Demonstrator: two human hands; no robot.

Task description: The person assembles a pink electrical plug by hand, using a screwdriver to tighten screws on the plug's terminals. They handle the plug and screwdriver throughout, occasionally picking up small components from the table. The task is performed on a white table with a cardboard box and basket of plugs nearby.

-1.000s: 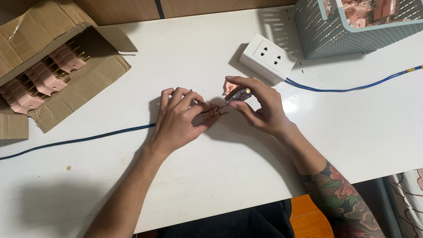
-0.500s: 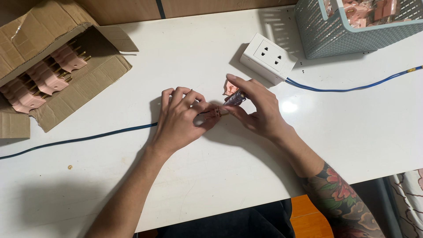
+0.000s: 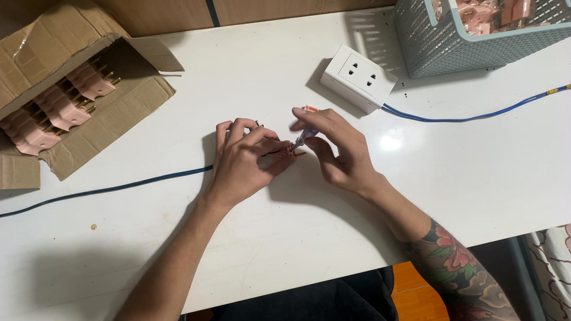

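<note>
From the head view, the left hand [image 3: 244, 157] is pinching a small pink plug piece [image 3: 289, 151] at mid-table [image 3: 250, 249], fingers curled tight around it. The right hand [image 3: 339, 148] is gripping a slim screwdriver [image 3: 301, 138], tip meeting the piece. Just beyond, a white socket box [image 3: 358, 78] is sitting with its blue cable [image 3: 476, 116] trailing right. Far left, a cardboard box [image 3: 71, 89] is holding more pink pieces; far right, a grey basket [image 3: 470, 41].
</note>
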